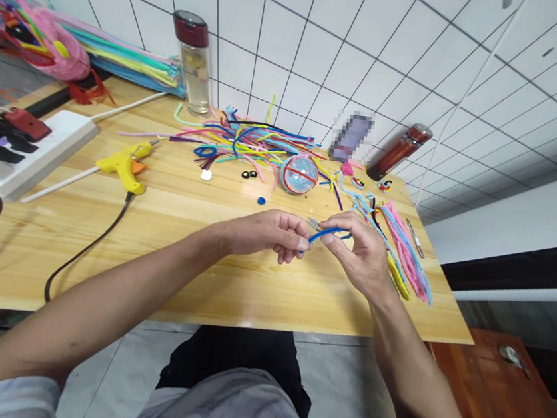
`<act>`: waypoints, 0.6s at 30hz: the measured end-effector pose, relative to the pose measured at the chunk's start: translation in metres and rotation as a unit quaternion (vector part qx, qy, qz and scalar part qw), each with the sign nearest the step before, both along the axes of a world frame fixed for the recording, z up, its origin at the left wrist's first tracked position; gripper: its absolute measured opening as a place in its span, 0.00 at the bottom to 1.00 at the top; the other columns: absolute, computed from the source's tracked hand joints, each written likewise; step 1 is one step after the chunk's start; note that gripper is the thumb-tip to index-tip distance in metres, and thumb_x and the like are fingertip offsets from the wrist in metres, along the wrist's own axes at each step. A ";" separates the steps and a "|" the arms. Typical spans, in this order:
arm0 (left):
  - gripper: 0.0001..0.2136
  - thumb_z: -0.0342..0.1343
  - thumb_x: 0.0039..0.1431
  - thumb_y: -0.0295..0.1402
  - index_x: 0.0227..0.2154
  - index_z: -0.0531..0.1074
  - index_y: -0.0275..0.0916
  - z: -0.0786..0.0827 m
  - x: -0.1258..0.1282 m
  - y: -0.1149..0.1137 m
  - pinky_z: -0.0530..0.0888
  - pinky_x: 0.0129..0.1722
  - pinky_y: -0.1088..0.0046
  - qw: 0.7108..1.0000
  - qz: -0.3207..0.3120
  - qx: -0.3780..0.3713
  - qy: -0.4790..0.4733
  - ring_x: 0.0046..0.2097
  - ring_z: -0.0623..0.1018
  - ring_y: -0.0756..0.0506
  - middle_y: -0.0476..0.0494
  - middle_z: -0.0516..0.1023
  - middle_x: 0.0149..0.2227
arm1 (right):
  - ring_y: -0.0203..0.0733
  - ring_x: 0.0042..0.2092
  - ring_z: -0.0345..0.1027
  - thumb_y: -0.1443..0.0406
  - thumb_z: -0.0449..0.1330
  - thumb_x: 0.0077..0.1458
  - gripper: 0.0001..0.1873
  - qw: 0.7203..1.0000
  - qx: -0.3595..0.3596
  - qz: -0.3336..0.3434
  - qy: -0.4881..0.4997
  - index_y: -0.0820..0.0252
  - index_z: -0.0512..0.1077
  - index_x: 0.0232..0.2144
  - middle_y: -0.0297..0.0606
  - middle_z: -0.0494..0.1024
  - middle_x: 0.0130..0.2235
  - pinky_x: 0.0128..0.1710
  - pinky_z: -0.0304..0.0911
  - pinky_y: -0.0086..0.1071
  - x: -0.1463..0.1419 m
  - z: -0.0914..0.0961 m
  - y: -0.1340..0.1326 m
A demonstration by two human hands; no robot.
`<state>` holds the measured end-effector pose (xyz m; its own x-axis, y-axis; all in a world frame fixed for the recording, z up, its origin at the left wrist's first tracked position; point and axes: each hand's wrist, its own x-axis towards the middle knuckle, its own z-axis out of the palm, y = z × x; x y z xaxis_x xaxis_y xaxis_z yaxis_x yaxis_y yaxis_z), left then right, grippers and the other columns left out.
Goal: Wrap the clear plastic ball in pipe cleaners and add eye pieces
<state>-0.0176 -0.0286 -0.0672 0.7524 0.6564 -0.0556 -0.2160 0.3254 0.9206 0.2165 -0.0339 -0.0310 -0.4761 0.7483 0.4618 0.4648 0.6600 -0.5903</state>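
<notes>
From the head view, we counted two bare hands on one blue stem [325,232], a thin, fuzzy, bent strand above the table [191,273], near its front edge. Our left hand [268,235] pinched its left end between thumb and fingers, the other fingers curled; our right hand [361,252] pinched it farther along with thumb and fingertips. Just behind the strand we saw one tool [313,224] with metal tips, mostly hidden. Beyond lay one round, see-through ball [300,174] with a red band, two black rings [245,174], one small blue disc [261,201] and one white piece [206,175]. Behind them spread a pile [261,136] of fuzzy strands, too tangled to count. We had one yellow plastic glue gun [121,163] at left, one see-through bottle [197,82] and one shiny red flask [399,152], both cylindrical, on the smooth, grained wood.
</notes>
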 end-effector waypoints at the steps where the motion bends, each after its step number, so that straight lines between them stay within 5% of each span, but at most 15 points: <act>1: 0.13 0.70 0.54 0.39 0.33 0.76 0.36 0.000 0.000 0.000 0.72 0.28 0.76 1.000 -0.002 -0.009 -0.007 0.28 0.75 0.53 0.49 0.77 0.29 | 0.46 0.41 0.76 0.57 0.65 0.64 0.07 1.000 -0.005 -0.001 0.004 0.51 0.80 0.41 0.39 0.82 0.39 0.45 0.71 0.42 0.000 0.001 -0.001; 6: 0.14 0.66 0.59 0.42 0.33 0.76 0.35 -0.001 0.000 0.002 0.71 0.28 0.75 0.999 0.018 -0.027 -0.037 0.27 0.75 0.52 0.46 0.78 0.29 | 0.41 0.31 0.73 0.56 0.64 0.64 0.11 0.995 -0.070 -0.067 0.016 0.54 0.80 0.32 0.35 0.81 0.30 0.35 0.67 0.36 -0.001 0.007 -0.004; 13: 0.17 0.66 0.55 0.38 0.46 0.75 0.36 0.000 0.003 -0.001 0.73 0.31 0.75 0.969 0.209 0.129 -0.010 0.30 0.76 0.52 0.43 0.82 0.39 | 0.34 0.22 0.61 0.56 0.65 0.56 0.13 0.957 -0.245 -0.113 0.105 0.58 0.79 0.26 0.33 0.73 0.20 0.23 0.57 0.31 -0.009 0.010 0.005; 18: 0.14 0.67 0.55 0.38 0.41 0.77 0.35 -0.003 0.010 -0.004 0.73 0.29 0.77 0.924 0.313 0.205 0.081 0.28 0.73 0.54 0.44 0.82 0.36 | 0.31 0.19 0.54 0.57 0.65 0.49 0.12 0.921 -0.346 -0.096 0.152 0.59 0.80 0.25 0.30 0.68 0.16 0.19 0.46 0.29 -0.013 0.003 0.010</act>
